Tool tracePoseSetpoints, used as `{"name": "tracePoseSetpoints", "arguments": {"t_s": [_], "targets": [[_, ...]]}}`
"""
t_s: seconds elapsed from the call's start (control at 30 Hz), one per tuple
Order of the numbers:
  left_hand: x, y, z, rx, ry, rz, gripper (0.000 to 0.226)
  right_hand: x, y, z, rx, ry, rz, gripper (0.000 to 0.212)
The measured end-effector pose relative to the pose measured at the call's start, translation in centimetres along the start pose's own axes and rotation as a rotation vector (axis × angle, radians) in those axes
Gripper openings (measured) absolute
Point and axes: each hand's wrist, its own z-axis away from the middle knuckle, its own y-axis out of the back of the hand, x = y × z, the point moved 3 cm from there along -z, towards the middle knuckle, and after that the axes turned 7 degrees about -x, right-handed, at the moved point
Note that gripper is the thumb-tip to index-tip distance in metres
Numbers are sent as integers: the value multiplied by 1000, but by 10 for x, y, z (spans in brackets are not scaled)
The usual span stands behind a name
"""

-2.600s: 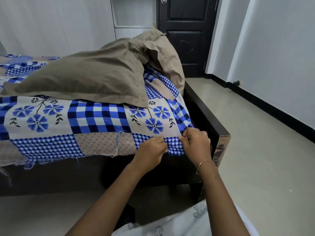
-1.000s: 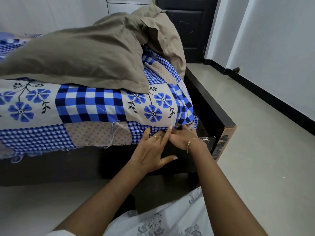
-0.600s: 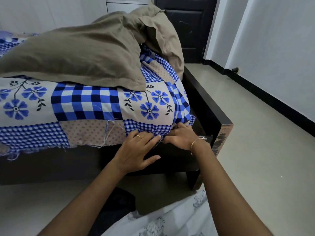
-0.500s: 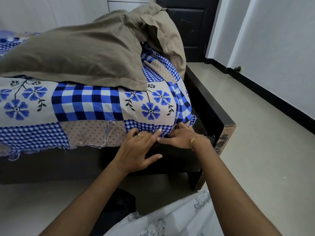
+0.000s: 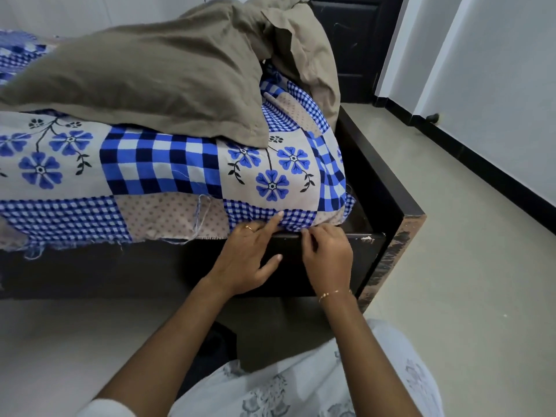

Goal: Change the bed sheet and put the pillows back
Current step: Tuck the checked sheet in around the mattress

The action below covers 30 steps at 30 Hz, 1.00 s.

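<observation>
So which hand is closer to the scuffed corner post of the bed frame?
The right hand. It works the sheet edge at the frame's top rail, just left of the corner post. The left hand sits farther left, one finger pressing the sheet.

Left grip (image 5: 245, 255) flat with fingers straight; right grip (image 5: 328, 254) curled.

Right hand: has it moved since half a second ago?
Yes. The right hand drew back from the sheet corner onto the bed frame rail's front.
</observation>
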Motion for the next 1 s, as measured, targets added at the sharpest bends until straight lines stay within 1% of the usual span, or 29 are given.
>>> {"name": "tracePoseSetpoints", "arguments": {"t_s": [0.03, 0.07, 0.1, 0.13, 0.17, 0.2, 0.27, 0.33, 0.37, 0.4, 0.47, 0.53, 0.6, 0.63, 0.77, 0.83, 0.93, 1.0], "targets": [[-2, 7, 5, 35, 1, 152, 59, -4, 2, 5, 117, 12, -66, 14], [-4, 15, 8, 107, 12, 274, 49, -12, 2, 8, 179, 64, -106, 9], [-5, 23, 11, 186, 22, 335, 39, -23, -1, 9, 193, 128, -116, 7], [-6, 32, 12, 262, 26, 308, 31, -32, -7, 8, 174, 185, -100, 9], [-8, 38, 13, 312, 30, 184, 26, -39, -15, 6, 124, 230, -73, 14], [-13, 42, 16, 322, 42, -4, 25, -44, -25, 5, 59, 259, -56, 19], [-29, 46, 25, 259, 118, -334, 32, -47, -42, 2, -48, 255, -73, 26], [-47, 48, 35, 186, 188, -459, 38, -44, -51, 1, -76, 218, -148, 23], [-53, 49, 37, 166, 188, -475, 34, -44, -53, 0, -74, 200, -187, 20], [-57, 49, 38, 151, 153, -468, 29, -44, -53, -1, -76, 179, -218, 20], [-56, 47, 34, 120, 55, -382, 23, -46, -52, -4, -107, 153, -239, 22], [-53, 47, 31, 140, 59, -304, 20, -47, -49, -7, -163, 176, -226, 25], [-51, 45, 36, 202, 84, -340, 15, -43, -44, -8, -242, 249, -233, 26], [-50, 42, 40, 229, 68, -371, 13, -41, -41, -8, -290, 292, -243, 25], [-45, 36, 45, 318, -49, -481, 21, -35, -29, -7, -496, 420, -258, 27], [-42, 36, 36, 334, -99, -490, 24, -35, -27, -9, -563, 463, -232, 28], [-34, 33, 21, 296, -175, -405, 18, -36, -33, -12, -613, 468, -157, 28], [-33, 33, 19, 256, -176, -372, 16, -38, -37, -10, -566, 421, -110, 24]]}}
